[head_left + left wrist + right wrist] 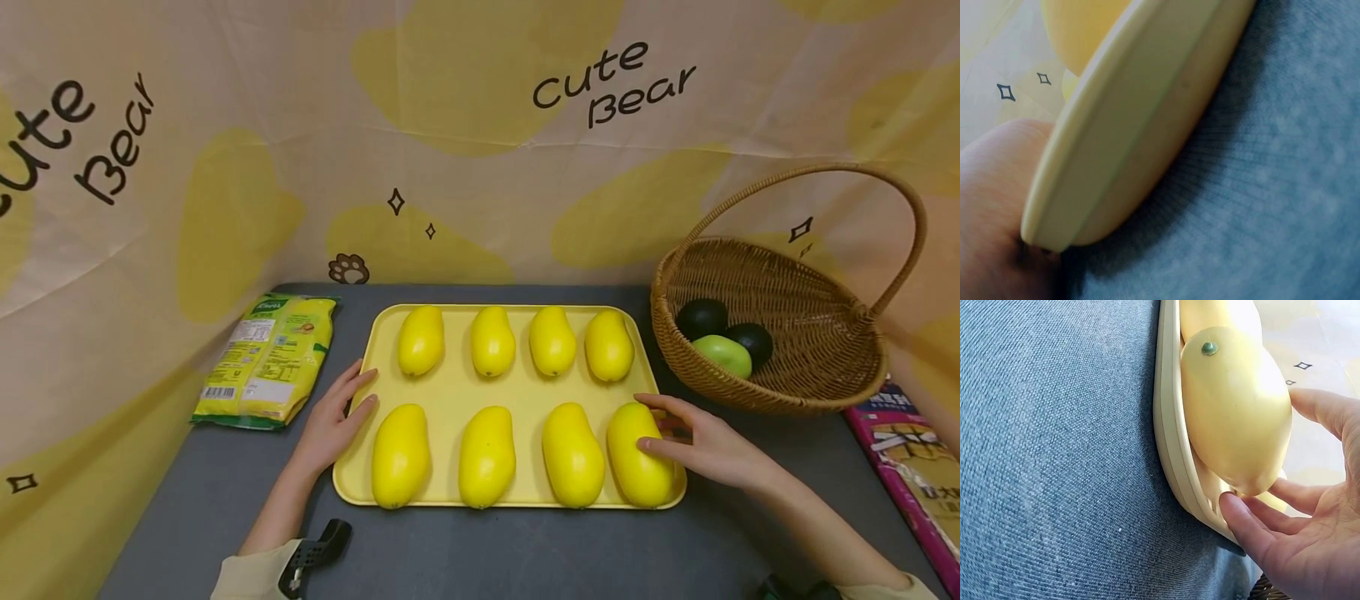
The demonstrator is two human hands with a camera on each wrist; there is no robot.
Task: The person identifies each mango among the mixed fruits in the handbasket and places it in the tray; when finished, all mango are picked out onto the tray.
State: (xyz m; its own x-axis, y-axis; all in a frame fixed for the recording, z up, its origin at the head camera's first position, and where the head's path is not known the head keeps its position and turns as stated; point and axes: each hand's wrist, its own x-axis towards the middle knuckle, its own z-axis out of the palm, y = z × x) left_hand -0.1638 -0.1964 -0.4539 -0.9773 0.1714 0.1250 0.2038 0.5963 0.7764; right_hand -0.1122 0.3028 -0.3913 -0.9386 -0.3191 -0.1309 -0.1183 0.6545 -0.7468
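A yellow tray (525, 396) holds several yellow mangoes in two rows, including a back-left mango (421, 340) and a front-left mango (401, 457). At the tray's left rim is my left hand (335, 427), with thumb and fingers extended over the edge. The left wrist view shows that hand against the tray's side (1116, 131); its fingertips are hidden there. My right hand (701, 437) curls round the front-right mango (637, 467), thumb on its near side and fingers around its far end. In the right wrist view, this mango (1238, 406) sits beside the tray rim (1169, 425).
A wicker basket (817, 367) at the back right contains two dark avocados (702, 318) and a green apple-like fruit (723, 356). To the left lies a yellow-green packet (270, 358). A purple packet (900, 467) lies at the right edge. Printed cloth (480, 167) hangs behind.
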